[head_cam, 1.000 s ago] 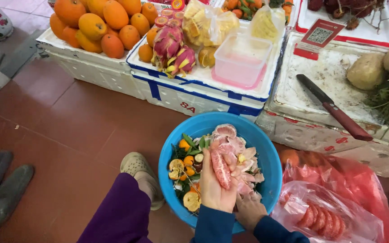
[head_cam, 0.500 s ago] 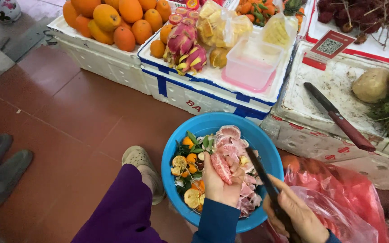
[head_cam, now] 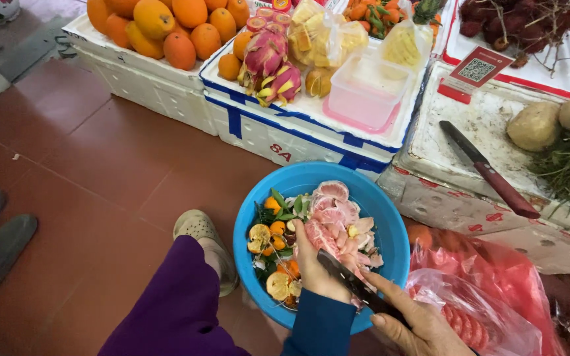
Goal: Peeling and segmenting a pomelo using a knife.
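Since half a second ago, the right hand (head_cam: pixel 423 326) has brought its dark knife (head_cam: pixel 357 287) in across the pink fruit segment (head_cam: pixel 321 238), the blade now lying against the left hand's fingers; a second ago that hand was empty, down at the basin's edge. At far left, oranges (head_cam: pixel 166 29) are heaped on a white foam box (head_cam: pixel 146 79). Next to it a second white foam box (head_cam: pixel 291 135), banded in blue tape, carries dragon fruit (head_cam: pixel 268 62), clear bags of cut yellow fruit (head_cam: pixel 328 36) and a square pink plastic tub (head_cam: pixel 364 95). Below, the blue basin (head_cam: pixel 390 227) holds peel, leaves and pink segments; the left hand (head_cam: pixel 315 267) is closed around one segment over it. The right hand is wrapped round the knife handle. Right of the basin lie red plastic bags (head_cam: pixel 496 277). On the right-hand foam box (head_cam: pixel 470 191) rests a red-handled knife (head_cam: pixel 489 170), with a small red-bordered white card bearing a square code (head_cam: pixel 476 69) behind it.
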